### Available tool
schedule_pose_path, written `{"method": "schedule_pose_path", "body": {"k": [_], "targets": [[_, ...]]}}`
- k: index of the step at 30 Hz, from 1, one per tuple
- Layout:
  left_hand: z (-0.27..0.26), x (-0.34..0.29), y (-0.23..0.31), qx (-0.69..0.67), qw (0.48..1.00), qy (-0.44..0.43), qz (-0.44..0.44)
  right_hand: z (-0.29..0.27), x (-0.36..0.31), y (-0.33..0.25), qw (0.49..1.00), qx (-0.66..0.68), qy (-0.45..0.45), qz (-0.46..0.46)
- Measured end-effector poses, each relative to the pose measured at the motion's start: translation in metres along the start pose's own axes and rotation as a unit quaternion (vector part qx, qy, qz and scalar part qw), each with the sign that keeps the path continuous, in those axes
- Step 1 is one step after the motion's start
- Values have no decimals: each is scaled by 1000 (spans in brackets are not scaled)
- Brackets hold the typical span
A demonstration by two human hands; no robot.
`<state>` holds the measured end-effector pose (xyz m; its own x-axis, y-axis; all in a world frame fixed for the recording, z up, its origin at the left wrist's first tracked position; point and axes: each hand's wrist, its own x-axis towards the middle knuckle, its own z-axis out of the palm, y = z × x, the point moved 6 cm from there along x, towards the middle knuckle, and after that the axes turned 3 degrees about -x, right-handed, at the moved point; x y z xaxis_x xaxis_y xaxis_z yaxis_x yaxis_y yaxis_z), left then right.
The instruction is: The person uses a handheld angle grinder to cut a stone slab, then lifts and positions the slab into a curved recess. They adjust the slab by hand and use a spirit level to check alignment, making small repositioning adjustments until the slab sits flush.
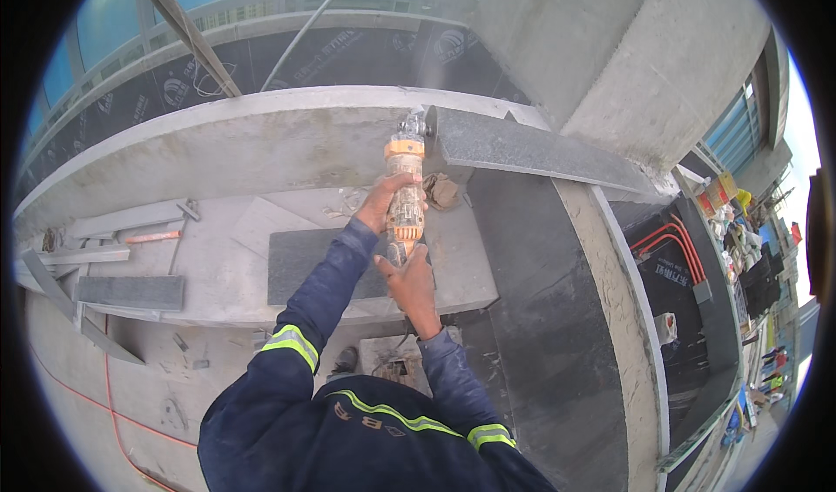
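Together, left hand (380, 203) and right hand (413, 290) grip a dusty, pale, orange-banded grinder (406, 203).

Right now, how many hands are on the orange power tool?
2: the left hand around the middle of the power tool, and the right hand at its rear end. Part of each is hidden.

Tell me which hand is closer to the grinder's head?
Left: the left hand grips the grinder mid-body, behind its head; the right hand is at its back end, farther away.
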<state>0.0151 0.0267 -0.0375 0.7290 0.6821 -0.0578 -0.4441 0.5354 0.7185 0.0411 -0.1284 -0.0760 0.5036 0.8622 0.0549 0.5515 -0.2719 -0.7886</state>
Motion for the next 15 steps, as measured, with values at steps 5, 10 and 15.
{"method": "schedule_pose_path", "body": {"k": [5,10,15], "targets": [[-6,6,0,0,1000,-12,7,1,1,-1,1000,14,-5,4],[-8,12,-2,6,1000,-25,9,1,5,1,1000,3,-5,-12],[-14,12,-5,7,1000,-4,6,0,6,0,1000,-3,4,-23]]}}
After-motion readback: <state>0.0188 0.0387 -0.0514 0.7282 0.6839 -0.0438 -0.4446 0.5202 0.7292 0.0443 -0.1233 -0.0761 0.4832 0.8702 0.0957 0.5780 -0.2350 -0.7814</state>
